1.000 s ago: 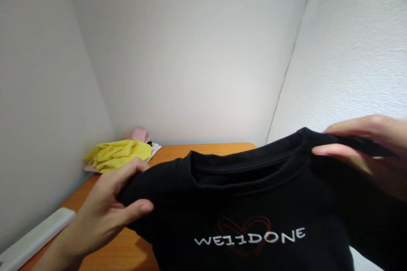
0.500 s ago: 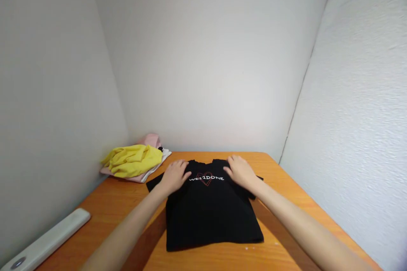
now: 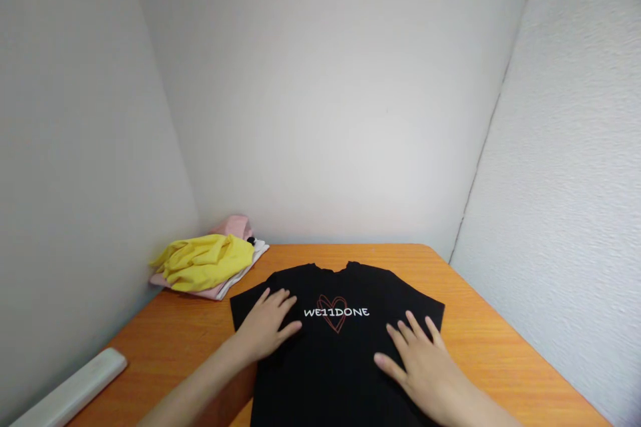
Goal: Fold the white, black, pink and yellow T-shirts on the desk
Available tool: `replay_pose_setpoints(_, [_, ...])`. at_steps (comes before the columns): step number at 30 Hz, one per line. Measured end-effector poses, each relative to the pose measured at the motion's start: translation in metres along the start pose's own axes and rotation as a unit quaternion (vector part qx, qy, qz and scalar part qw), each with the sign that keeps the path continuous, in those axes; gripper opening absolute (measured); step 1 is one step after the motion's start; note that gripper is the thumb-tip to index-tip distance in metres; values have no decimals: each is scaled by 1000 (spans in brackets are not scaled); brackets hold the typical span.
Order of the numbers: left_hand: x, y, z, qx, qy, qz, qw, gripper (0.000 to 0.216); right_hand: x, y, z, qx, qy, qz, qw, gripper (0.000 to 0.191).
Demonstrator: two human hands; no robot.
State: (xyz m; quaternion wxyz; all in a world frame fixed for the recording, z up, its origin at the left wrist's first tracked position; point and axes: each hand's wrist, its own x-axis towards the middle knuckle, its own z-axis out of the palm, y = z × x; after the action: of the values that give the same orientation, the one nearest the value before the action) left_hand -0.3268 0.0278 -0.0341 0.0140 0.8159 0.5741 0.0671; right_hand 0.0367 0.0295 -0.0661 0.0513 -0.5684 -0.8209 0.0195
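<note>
Pressing down on a black T-shirt [image 3: 345, 353], both hands lie flat and open in the head view, with nothing gripped in either. The left hand [image 3: 265, 328] rests palm-down near the shirt's left sleeve, fingers spread toward the white "WE11DONE" lettering [image 3: 336, 312]. The right hand [image 3: 425, 363] lies palm-down on the chest panel below the right sleeve, fingers fanned out. The shirt is spread face up in the middle of the orange wooden bench [image 3: 481, 340], collar toward the far wall. Its hem runs below the frame, so I cannot tell where it ends.

A pile of clothes sits in the far left corner, apart from the shirt: a yellow garment [image 3: 203, 260] on top, pink cloth [image 3: 233, 225] behind it. A long white object [image 3: 70, 390] lies along the left wall.

The main risk, as I judge it, is bunching. The wood looks smooth, so uneven pressure from the palms could drag the fabric and push creases toward the collar or twist a sleeve under.
</note>
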Motion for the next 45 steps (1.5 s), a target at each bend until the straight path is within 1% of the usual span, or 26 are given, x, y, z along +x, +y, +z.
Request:
replay_pose_setpoints(2, [28, 0, -18, 19, 59, -29, 998, 56, 31, 1, -28, -6, 46, 28, 999, 85])
replay_pose_setpoints(3, [45, 0, -22, 22, 74, -44, 996, 54, 50, 2, -37, -6, 63, 38, 997, 82])
replay_pose_setpoints(4, [62, 1, -22, 21, 75, -60, 995, 53, 69, 2, -42, -7, 75, 55, 996, 78])
replay_pose_setpoints(5, [76, 3, -17, 18, 67, -73, 995, 54, 85, 2, -42, -5, 81, 74, 994, 75])
replay_pose_setpoints(7, [94, 9, 4, 14, 44, -95, 994, 57, 107, -1, -26, -3, 62, 100, 993, 73])
replay_pose_setpoints(9, [97, 14, 32, 16, 29, -104, 994, 61, 113, -5, 0, -3, 15, 125, 992, 77])
replay_pose_setpoints(11, [95, 16, 56, 26, 24, -105, 994, 65, 114, -9, 23, -14, -27, 153, 988, 82])
replay_pose_setpoints(13, [94, 17, 70, 40, 14, -110, 993, 68, 120, -11, 31, -34, -41, 175, 983, 86])
replay_pose_setpoints(14, [96, 19, 71, 46, 7, -119, 992, 70, 128, -12, 28, -42, -31, 178, 983, 85])
replay_pose_setpoints(15, [100, 24, 70, 51, 4, -128, 991, 73, 137, -11, 22, -44, -7, 174, 984, 82])
replay_pose_setpoints(17, [110, 40, 64, 43, 14, -118, 992, 78, 163, -10, 5, -36, 57, 155, 986, 70])
replay_pose_setpoints(19, [121, 65, 59, 9, 22, -64, 998, 78, 189, -8, -8, -27, 100, 138, 985, 60])
replay_pose_setpoints(20, [124, 78, 59, -14, 19, -30, 999, 77, 201, -7, -10, -25, 104, 135, 985, 57])
replay_pose_setpoints(22, [127, 103, 63, -57, 0, 16, 998, 76, 218, -5, -7, -26, 90, 131, 987, 57])
replay_pose_setpoints(23, [126, 113, 67, -72, -9, 26, 997, 76, 224, -4, -3, -27, 85, 123, 988, 56])
replay_pose_setpoints(26, [118, 128, 80, -95, -15, 30, 995, 77, 232, -4, 14, -27, 70, 80, 994, 49])
replay_pose_setpoints(29, [112, 128, 88, -100, 7, 28, 995, 74, 236, -2, 27, -21, 55, 45, 997, 43])
replay_pose_setpoints(32, [110, 125, 88, -111, 18, 35, 993, 69, 237, 5, 34, -23, 57, 54, 997, 46])
replay_pose_setpoints(34, [109, 125, 86, -122, 13, 37, 992, 69, 235, 9, 37, -26, 58, 59, 996, 47])
replay_pose_setpoints(38, [107, 127, 79, -139, -5, 37, 990, 70, 235, 9, 35, -24, 50, 47, 997, 40])
replay_pose_setpoints(41, [108, 128, 73, -152, 2, 33, 988, 68, 246, -7, 26, -12, 58, 29, 998, 38])
replay_pose_setpoints(43, [107, 126, 69, -154, 7, 36, 987, 66, 257, -28, 21, 9, 52, 2, 999, 39])
replay_pose_setpoints(45, [102, 118, 64, -145, 0, 42, 989, 64, 269, -53, 20, 35, 26, -34, 998, 39])
